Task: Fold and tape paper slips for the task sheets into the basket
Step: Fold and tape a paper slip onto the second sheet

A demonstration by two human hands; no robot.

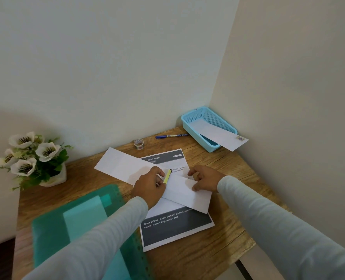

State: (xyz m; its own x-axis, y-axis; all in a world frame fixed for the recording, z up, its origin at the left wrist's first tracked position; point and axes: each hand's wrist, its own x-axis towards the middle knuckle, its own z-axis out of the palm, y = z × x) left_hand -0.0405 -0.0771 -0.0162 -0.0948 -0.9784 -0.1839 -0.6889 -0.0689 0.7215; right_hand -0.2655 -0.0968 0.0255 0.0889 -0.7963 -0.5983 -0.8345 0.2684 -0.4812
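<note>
A long folded white paper slip (125, 164) lies diagonally over a printed task sheet (175, 229) on the wooden table. My left hand (150, 184) grips a small yellow tool (167, 176) and holds it against the slip's middle. My right hand (205, 178) presses with curled fingers on the slip's right part. A blue mesh basket (189, 123) stands in the far right corner, and a folded slip with a sticker (222, 137) lies across its rim. A small tape roll (138, 143) sits near the wall.
A blue pen (170, 136) lies near the basket. A green plastic folder (82, 221) covers the table's near left. A white pot of artificial flowers (34, 158) stands at the left edge. Walls close the back and right sides.
</note>
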